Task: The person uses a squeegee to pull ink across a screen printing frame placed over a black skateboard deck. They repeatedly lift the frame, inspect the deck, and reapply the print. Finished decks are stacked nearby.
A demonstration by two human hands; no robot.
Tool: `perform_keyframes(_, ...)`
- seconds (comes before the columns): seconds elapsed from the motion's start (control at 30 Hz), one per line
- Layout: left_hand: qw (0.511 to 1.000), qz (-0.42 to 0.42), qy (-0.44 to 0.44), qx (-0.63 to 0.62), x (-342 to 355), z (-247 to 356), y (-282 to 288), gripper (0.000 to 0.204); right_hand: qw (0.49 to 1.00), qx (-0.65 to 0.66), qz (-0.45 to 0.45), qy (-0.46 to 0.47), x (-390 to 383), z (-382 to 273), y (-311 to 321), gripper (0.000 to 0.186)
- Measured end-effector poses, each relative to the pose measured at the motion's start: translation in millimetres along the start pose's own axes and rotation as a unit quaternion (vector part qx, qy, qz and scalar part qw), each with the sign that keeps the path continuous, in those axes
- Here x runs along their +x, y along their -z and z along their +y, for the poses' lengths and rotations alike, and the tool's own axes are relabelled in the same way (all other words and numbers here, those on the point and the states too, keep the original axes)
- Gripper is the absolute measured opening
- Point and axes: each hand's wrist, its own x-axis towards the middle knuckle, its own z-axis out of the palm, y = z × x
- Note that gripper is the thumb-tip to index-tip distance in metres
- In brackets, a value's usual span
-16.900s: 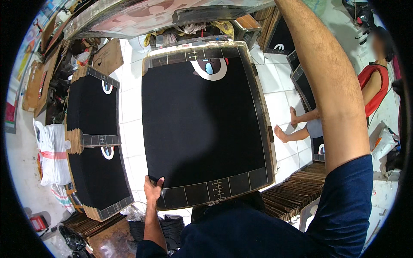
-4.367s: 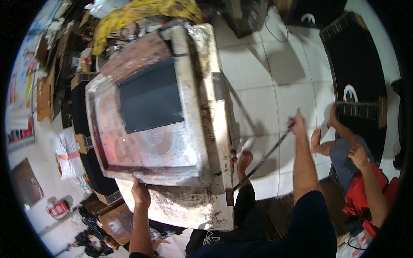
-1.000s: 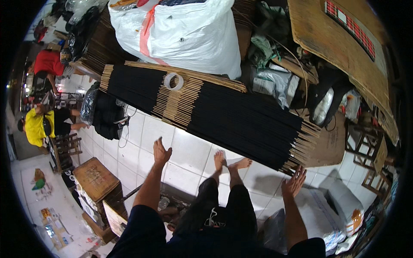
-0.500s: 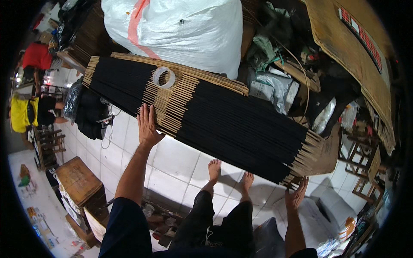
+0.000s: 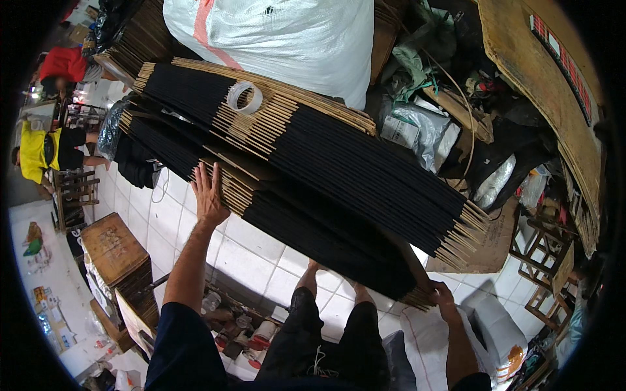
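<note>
left hand (image 5: pixel 210 195) flat on stick stack (image 5: pixel 313 215) edge, right hand (image 5: pixel 442 301) gripping far corner

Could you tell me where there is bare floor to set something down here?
Bare white tiles lie between the wooden crate, the black stick stack and the person's knees. Beyond the stack it is crowded with the white sack and bags.

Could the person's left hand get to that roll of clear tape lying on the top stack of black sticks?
Probably yes. The left hand lies flat on the lower stack, and the roll of clear tape sits uncovered on the upper stack of black bamboo sticks, with nothing between them.
</note>
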Motion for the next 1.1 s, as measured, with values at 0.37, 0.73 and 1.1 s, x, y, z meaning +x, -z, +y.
perform_keyframes(0.37, 0.999, -0.035, -0.008, 0.004, -17, -11, 3, 0.139, 0.798, 0.431, -0.116, -0.404, 31, 36, -46, 0.056)
perform_keyframes(0.73, 0.991, -0.133, -0.01, 0.018, 9, -14, 26, 0.163, 0.864, 0.221, -0.066, -0.447, -11, -38, -23, 0.063)
perform_keyframes(1.1, 0.982, -0.166, -0.02, 0.084, 36, -2, 31, 0.162, 0.927, 0.033, -0.096, -0.361, 4, 88, 53, 0.077)
